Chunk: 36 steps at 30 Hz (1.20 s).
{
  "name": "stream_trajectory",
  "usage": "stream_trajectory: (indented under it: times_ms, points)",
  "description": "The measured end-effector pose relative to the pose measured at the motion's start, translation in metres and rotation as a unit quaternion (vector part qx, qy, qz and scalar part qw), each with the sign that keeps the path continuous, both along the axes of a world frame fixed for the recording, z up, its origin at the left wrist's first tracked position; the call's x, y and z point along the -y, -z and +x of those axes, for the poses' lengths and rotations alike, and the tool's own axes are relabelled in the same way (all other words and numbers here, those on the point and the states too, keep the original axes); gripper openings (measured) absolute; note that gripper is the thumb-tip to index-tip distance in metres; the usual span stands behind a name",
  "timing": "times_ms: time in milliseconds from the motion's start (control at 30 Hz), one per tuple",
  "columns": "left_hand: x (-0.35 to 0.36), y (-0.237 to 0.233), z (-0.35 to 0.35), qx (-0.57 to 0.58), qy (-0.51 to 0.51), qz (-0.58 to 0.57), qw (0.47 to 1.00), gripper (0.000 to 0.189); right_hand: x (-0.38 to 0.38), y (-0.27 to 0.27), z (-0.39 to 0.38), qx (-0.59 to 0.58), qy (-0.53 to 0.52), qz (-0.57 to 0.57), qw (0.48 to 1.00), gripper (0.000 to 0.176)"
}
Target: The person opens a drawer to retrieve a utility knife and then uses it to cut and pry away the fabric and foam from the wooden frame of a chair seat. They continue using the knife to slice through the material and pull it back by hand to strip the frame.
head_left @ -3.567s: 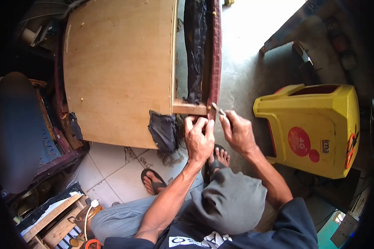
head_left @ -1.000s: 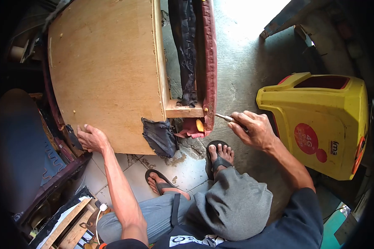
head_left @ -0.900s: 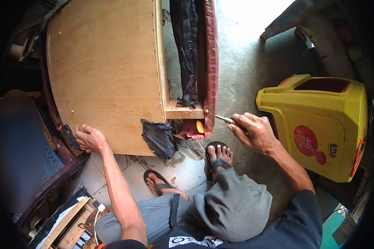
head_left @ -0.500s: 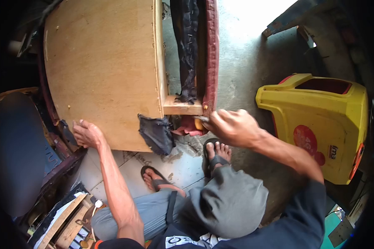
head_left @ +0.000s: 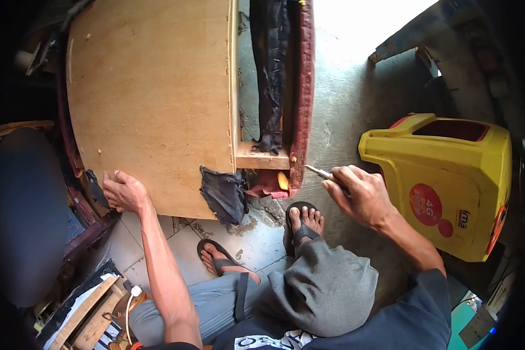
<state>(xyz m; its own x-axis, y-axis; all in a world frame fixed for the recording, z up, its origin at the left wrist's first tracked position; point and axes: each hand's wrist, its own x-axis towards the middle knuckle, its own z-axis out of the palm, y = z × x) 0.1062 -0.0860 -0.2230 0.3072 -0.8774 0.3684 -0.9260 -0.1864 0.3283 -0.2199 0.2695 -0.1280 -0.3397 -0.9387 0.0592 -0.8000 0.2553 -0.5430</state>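
The plywood panel (head_left: 151,105) is running past the top edge, as are the black cloth strip (head_left: 269,76) and maroon edging (head_left: 304,87) right of it. Right of the panel, the right hand (head_left: 363,193) is hiding the grip end of a metal-tipped tool (head_left: 319,172). The left hand (head_left: 127,192) is covering part of the panel's lower left corner. Left of the panel, a dark rounded shape (head_left: 26,221) is looking too blurred to name; well below it, shirt lettering (head_left: 274,340) is running off the bottom edge
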Motion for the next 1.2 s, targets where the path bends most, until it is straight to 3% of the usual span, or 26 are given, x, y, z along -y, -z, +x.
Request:
stream_trajectory:
  times_ms: [467,533,700,967,1167,1200]
  points:
    - [0.001,0.004,0.006,-0.004,0.019,0.004,1.0,0.055,0.015,-0.004,-0.02,-0.035,-0.104,0.054,0.993,0.022]
    - [0.002,0.004,0.01,0.0,0.019,0.006,1.0,0.056,0.015,-0.006,-0.013,-0.09,-0.132,0.067,0.985,0.023]
    - [-0.004,0.003,0.012,-0.011,0.024,0.008,1.0,0.055,0.01,0.001,-0.012,-0.031,-0.111,0.074,0.991,0.019]
    - [0.003,0.006,0.009,-0.003,0.024,0.0,1.0,0.056,0.006,0.004,-0.01,-0.051,-0.081,0.03,0.995,0.018]
    - [0.007,0.009,0.013,0.002,0.014,0.009,1.0,0.057,0.012,-0.002,-0.009,-0.066,-0.092,0.058,0.992,0.019]
    - [0.009,0.01,0.012,-0.004,0.009,0.008,1.0,0.057,0.014,-0.003,-0.005,-0.11,-0.096,0.07,0.987,0.019]
